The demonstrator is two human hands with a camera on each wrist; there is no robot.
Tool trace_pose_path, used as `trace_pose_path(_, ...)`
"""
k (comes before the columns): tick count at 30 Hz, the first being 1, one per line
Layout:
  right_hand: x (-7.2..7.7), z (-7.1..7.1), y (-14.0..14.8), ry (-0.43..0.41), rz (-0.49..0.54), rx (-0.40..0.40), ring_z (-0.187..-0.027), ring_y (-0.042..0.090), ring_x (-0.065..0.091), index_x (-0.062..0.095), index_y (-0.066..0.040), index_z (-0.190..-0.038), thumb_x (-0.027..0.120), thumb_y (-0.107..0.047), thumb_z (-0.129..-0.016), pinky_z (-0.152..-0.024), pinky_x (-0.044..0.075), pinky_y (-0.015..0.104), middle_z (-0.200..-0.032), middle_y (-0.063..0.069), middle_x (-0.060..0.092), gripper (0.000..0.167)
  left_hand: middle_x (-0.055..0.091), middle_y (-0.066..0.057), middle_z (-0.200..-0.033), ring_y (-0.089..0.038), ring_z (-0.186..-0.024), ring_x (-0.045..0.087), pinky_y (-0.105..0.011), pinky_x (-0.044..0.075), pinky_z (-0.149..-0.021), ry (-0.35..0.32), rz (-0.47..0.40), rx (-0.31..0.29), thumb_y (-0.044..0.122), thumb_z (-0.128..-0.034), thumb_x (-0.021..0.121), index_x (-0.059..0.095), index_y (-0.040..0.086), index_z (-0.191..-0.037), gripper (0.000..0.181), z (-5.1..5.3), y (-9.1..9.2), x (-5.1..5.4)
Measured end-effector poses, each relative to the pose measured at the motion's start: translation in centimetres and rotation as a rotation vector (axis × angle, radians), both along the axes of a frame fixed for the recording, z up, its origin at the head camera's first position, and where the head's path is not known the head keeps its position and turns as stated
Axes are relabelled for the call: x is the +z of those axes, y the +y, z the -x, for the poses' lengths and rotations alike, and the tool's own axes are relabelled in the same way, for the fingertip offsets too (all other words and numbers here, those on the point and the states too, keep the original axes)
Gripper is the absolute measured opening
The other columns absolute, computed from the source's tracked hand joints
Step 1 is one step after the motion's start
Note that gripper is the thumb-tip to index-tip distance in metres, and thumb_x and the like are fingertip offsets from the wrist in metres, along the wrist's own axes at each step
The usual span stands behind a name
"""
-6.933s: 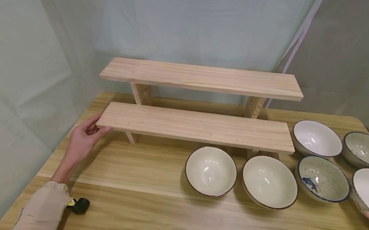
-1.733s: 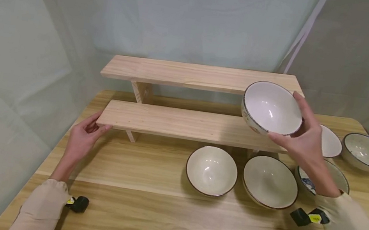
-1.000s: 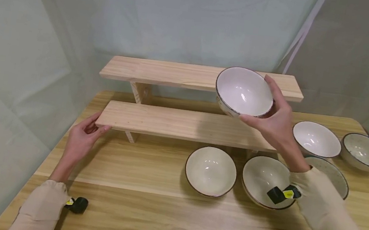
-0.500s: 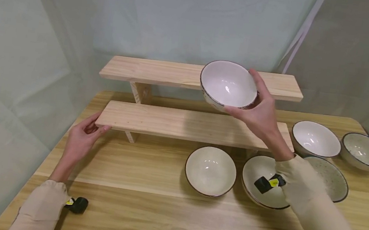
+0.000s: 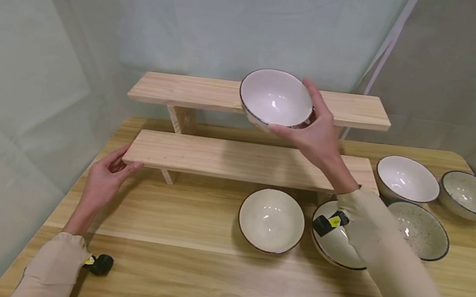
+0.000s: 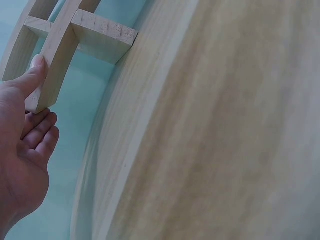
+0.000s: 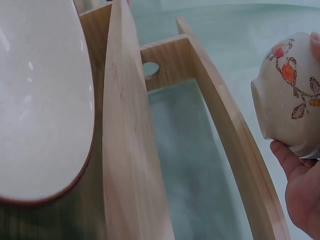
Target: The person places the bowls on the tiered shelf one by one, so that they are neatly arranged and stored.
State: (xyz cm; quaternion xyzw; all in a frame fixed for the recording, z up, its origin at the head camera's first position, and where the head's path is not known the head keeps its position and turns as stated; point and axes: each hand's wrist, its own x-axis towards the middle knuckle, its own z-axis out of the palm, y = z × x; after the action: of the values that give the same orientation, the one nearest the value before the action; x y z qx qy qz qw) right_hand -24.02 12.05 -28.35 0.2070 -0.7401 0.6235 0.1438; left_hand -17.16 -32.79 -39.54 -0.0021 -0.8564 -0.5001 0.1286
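My right hand holds a white bowl with a dark rim, thumb near the front and fingers at the far right side. The bowl is tilted toward me, in front of and above the upper board. The right wrist view shows orange and pink painted flowers on the bowl's outside; it hangs apart from the wood there. At the left, my left hand pinches the end of the lower board of a two-tier wooden shelf. In the left wrist view, its thumb lies on the board with the fingers curled below.
Two cream bowls, one at the front and one partly behind my right sleeve, stand before the shelf. To the right are a white bowl and two speckled ones. Fabric walls enclose the wooden table.
My right hand took the white bowl from the table's right side, lifted it, and carried it left past the shelf's right end toward the middle. The left hand stays on the shelf end.
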Motion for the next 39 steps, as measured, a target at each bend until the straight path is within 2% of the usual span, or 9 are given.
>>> trace_pose_path(6,0.3,0.7,-1.3,0.001,0.014,0.037,-0.126,0.029,0.053,0.03,-0.008,-0.163,0.091,-0.006,-0.074,-0.097,0.054,0.035,-0.152,0.014,0.043,0.108,0.049,-0.028,-0.149,-0.016,-0.13,0.056,-0.008,0.048,-0.088,-0.001,-0.014,-0.003,0.025,-0.1021,0.07,0.04,0.002,-0.158,0.068,0.0,-0.1,-0.1)
trace_pose_path(12,0.6,1.3,-2.7,0.011,0.007,0.031,-0.127,0.03,0.053,0.029,-0.007,-0.163,0.093,-0.009,-0.074,-0.097,0.055,0.037,-0.152,0.014,0.043,0.11,0.049,-0.028,-0.149,-0.01,-0.126,0.057,-0.008,0.048,-0.088,0.003,-0.018,-0.005,0.024,-0.1019,0.07,0.04,0.002,-0.158,0.067,0.0,-0.2,-0.1)
trace_pose_path(23,1.0,2.7,-5.3,-0.001,0.025,0.029,-0.13,0.025,0.053,0.028,-0.005,-0.163,0.094,-0.013,-0.074,-0.097,0.055,0.033,-0.154,0.015,0.041,0.112,0.052,-0.027,-0.147,-0.004,-0.122,0.058,-0.007,0.048,-0.087,-0.007,0.003,0.005,0.028,-0.1016,0.07,0.04,0.005,-0.159,0.069,-0.2,-0.5,-0.2)
trace_pose_path(28,1.4,3.3,-6.4,-0.012,0.012,-0.003,-0.129,0.024,0.053,0.028,-0.004,-0.163,0.095,-0.019,-0.074,-0.097,0.054,0.03,-0.155,0.016,0.041,0.113,0.053,-0.027,-0.146,-0.001,-0.12,0.058,-0.007,0.048,-0.087,-0.017,0.009,0.017,0.029,-0.1012,0.071,0.041,0.006,-0.159,0.069,-0.3,-0.6,-0.2)
trace_pose_path(39,1.8,4.2,-8.6,-0.035,-0.004,-0.013,-0.125,0.02,0.055,0.028,-0.004,-0.162,0.096,-0.025,-0.073,-0.096,0.052,0.027,-0.149,0.014,0.048,0.114,0.051,-0.027,-0.148,-0.008,-0.125,0.057,-0.007,0.047,-0.087,-0.033,0.014,0.022,0.029,-0.102,0.07,0.039,0.006,-0.159,0.069,-0.4,-0.8,0.0)
